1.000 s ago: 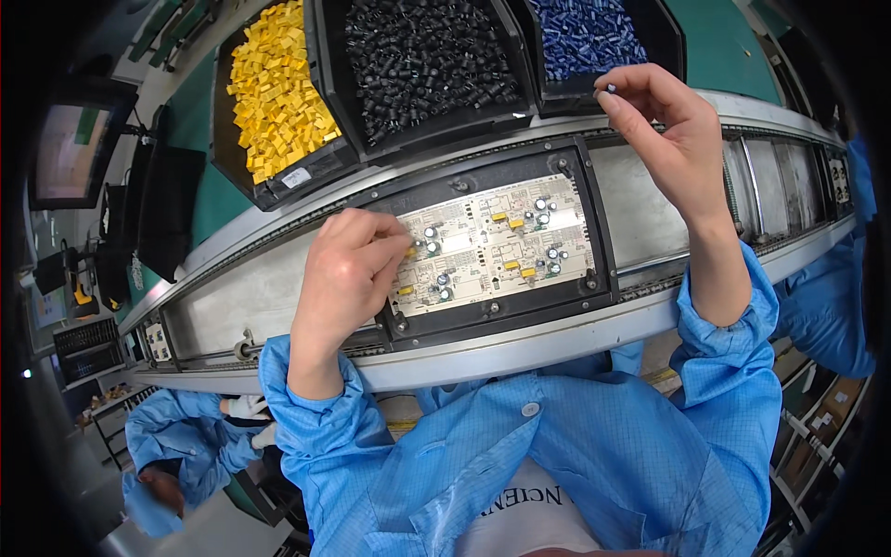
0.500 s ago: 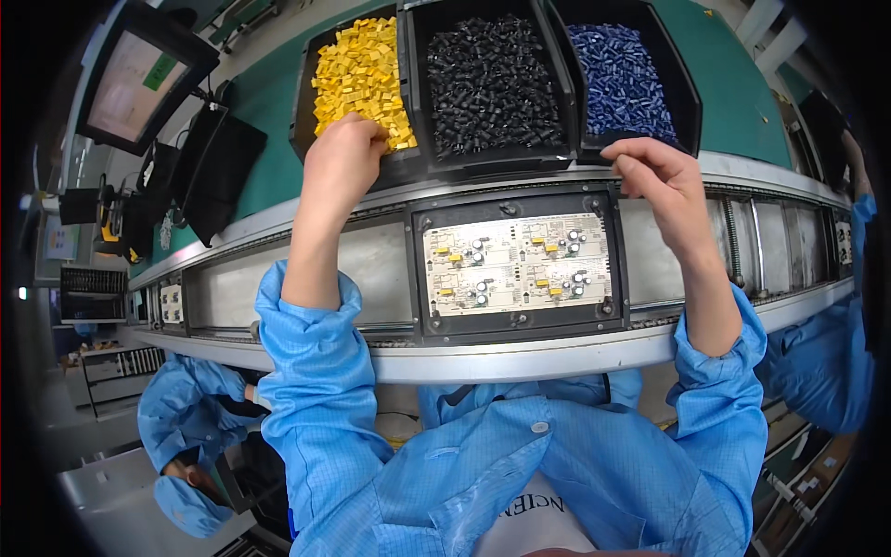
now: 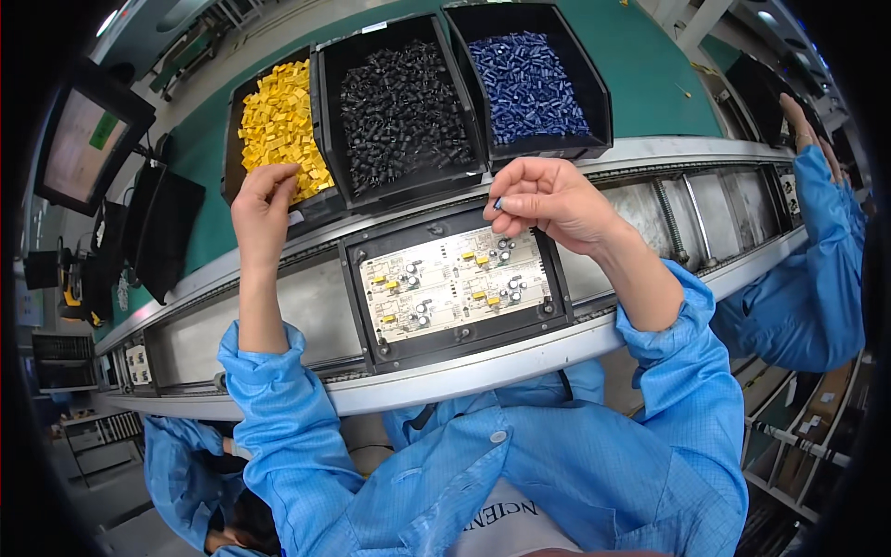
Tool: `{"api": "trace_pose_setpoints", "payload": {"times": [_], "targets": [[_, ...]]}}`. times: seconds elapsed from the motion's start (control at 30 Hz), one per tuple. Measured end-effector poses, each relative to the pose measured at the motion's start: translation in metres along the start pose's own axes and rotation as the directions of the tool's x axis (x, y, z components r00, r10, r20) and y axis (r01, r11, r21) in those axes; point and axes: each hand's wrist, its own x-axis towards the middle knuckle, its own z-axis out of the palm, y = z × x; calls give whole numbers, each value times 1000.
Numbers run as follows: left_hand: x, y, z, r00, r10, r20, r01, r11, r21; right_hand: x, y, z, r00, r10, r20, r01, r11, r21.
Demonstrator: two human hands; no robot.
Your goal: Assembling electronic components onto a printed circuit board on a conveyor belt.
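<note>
My right hand is closed in a pinch on a small blue capacitor, above the far right part of the circuit board panel. At the near end of the yellow parts' bin, my left hand has its thumb and fingers drawn together; what they hold, if anything, is hidden. Box-shaped yellow components fill that bin. The panel lies flat in a black carrier frame and bears yellow parts and round capacitors in repeated groups.
Black cylindrical components fill the middle bin, blue capacitors the right one. The carrier sits on a conveyor with metal rails. A monitor stands at left. Co-workers in blue sleeves are at right and lower left.
My right hand has moved left from the blue parts' bin to over the panel, with a blue capacitor now showing in its fingers. My left hand stays by the yellow bin. The view has shifted.
</note>
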Motion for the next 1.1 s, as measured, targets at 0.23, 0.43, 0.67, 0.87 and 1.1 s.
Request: {"api": "trace_pose_setpoints", "payload": {"times": [0.23,0.43,0.67,0.87,1.1], "targets": [[-20,23,-14,966,-35,-257,-26,973,-229,-1,12,16,1000,-7,-15,2,950,-312],[-56,33,-17,984,-115,-137,43,896,-442,6,27,73,983,-173,67,149,519,-842],[-67,50,-9,997,-61,-45,40,931,-363,23,53,84,957,-233,172,187,44,-981],[-67,61,-9,998,28,-63,-45,956,-289,22,61,81,949,-260,180,178,-29,-984],[-70,68,-8,997,67,-38,-74,963,-260,21,61,82,941,-264,212,199,-76,-977]]}}
